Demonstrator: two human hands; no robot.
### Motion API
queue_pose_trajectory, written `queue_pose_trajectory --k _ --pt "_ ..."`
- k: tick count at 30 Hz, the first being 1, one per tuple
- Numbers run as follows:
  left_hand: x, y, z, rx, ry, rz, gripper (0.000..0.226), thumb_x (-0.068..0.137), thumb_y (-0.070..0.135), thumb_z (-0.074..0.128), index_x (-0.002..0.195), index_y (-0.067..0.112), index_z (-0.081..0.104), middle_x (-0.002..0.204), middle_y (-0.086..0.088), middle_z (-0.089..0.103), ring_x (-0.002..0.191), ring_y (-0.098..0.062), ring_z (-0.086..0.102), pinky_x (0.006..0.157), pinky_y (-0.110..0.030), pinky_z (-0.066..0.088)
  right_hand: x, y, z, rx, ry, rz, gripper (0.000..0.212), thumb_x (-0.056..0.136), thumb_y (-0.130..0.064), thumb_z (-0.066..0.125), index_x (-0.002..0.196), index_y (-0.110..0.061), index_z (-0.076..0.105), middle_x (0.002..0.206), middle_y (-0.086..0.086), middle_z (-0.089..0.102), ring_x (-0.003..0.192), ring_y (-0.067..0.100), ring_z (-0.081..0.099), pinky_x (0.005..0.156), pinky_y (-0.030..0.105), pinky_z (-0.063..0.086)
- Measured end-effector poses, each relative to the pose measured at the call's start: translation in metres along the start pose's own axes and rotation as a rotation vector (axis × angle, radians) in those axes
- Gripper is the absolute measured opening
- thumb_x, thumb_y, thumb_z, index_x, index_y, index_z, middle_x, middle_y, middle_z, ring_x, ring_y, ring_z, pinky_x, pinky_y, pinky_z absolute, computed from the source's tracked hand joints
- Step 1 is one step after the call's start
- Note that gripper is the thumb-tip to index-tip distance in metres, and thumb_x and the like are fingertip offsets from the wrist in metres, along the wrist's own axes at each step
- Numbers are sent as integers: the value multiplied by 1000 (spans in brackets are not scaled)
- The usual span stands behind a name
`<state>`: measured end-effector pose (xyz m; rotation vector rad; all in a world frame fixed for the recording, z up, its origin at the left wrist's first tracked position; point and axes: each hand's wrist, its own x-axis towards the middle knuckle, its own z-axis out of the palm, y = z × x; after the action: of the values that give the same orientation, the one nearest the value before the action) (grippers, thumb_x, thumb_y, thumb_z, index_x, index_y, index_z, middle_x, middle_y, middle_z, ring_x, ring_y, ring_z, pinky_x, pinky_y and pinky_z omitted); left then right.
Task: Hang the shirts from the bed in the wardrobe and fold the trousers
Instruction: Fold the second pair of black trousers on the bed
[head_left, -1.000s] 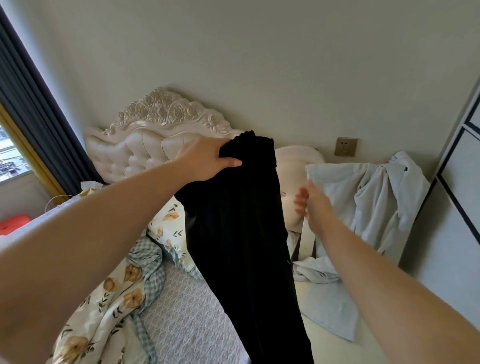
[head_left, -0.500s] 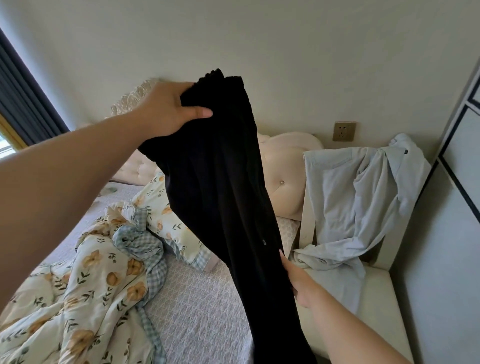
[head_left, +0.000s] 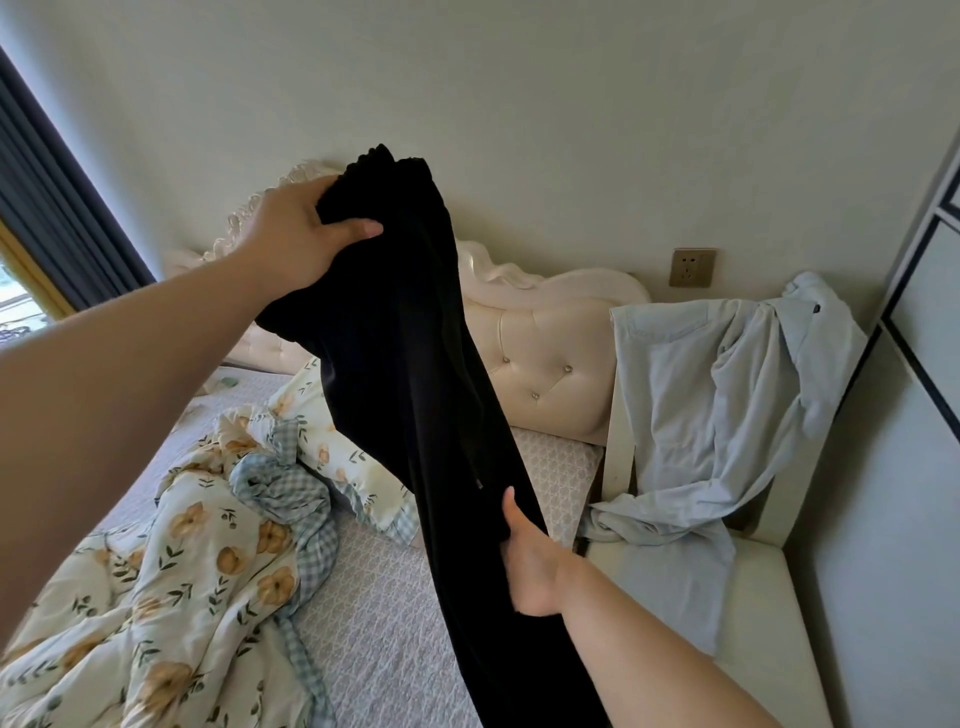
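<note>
Gripping the bunched waistband of the black trousers (head_left: 415, 389) high in the left hand (head_left: 296, 234), with fingers curled over the top and thumb pressed across the near side of the cloth. Pinching the right edge of a trouser leg lower down with the right hand (head_left: 530, 561), with thumb laid upward on the front of the fabric and the other fingers hidden behind it. Holding the trousers in the air over the bed (head_left: 374, 613), slanting from upper left to lower right, with the lower end running out of the bottom of the view; cannot tell whether touching the mattress there. Looking past the trousers at a cream tufted headboard (head_left: 545, 353) against the wall, partly covered by the black cloth. Noting a floral quilt (head_left: 171, 597) rumpled on the left part of the bed, with a blue checked lining turned out, and a floral pillow (head_left: 337, 452) just beside it, near the headboard. Seeing a light blue shirt (head_left: 727, 405) draped over the upright back of a white bench (head_left: 769, 623) just right of the bed, with one part trailing down onto the flat seat. Finding a wall socket (head_left: 691, 267) above the shirt, a dark curtain (head_left: 47, 208) at the far left edge, and a pale wardrobe (head_left: 893, 493) panel with dark trim at the far right
</note>
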<state>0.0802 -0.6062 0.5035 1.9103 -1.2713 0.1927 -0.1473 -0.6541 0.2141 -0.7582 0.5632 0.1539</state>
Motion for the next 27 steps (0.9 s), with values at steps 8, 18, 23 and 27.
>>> queue_pose_trajectory --k 8,18,23,27 --pt "-1 -8 -20 -10 43 -17 42 81 38 71 120 25 61 97 12 61 88 -9 58 68 -10 39 17 -25 29 423 -14 -414 49 87 -43 52 117 -6 65 120 18 63 113 34 60 101 46 42" --pt "-7 -33 -64 252 -23 -112 56 82 44 68 131 20 55 120 -9 61 106 -26 56 85 -29 40 -34 -93 -22 276 380 -554 8 88 -17 63 89 -10 59 75 8 71 62 18 70 55 30 54" --pt "-3 -26 -81 269 -33 -130 59 81 46 68 132 19 54 122 -12 59 110 -31 54 86 -30 39 -60 -123 -28 -363 427 -622 39 82 -14 70 118 -22 58 107 6 64 94 20 65 75 28 53" --pt "2 -8 -89 312 -101 -103 62 80 47 68 133 19 52 122 -11 59 106 -26 53 85 -30 37 -69 -135 -28 -1304 887 -541 21 84 -36 67 83 -16 68 78 0 62 73 13 60 57 21 40"
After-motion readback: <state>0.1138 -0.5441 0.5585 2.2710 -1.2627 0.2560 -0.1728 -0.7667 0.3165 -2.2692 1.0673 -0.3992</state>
